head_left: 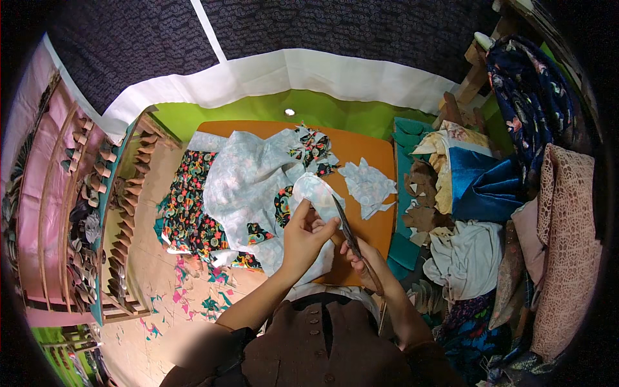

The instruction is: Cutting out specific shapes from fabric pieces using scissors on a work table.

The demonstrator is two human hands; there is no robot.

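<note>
Near the middle of the frame, the left hand (304,233) pinches a rounded piece of pale blue cloth (316,191) between thumb and fingers, its grip closed on the lower edge of the piece. Just to the right, the right hand (366,263) is wrapped tight around the handles of a pair of dark scissors (345,227), whose blades slant up and to the left and meet the right edge of the held piece; whether the blades are parted or together cannot be told. Both hands hover over the near edge of an orange table (371,151) that fills the centre of the picture. On the table, to the left of the hands, lies a big heap of the same pale blue fabric (248,177) over a black cloth with bright flowers (188,206), which hangs off the table's left edge. A smaller pale blue scrap (369,186) lies on the table to the upper right of the hands, apart from them. At the right of the frame is a pile of folded and crumpled cloths (480,193), blue, white, brown and lace-like pink. At the left stands a rack of shoe soles (90,213), and coloured cuttings (193,297) lie scattered on the floor at the lower left.
</note>
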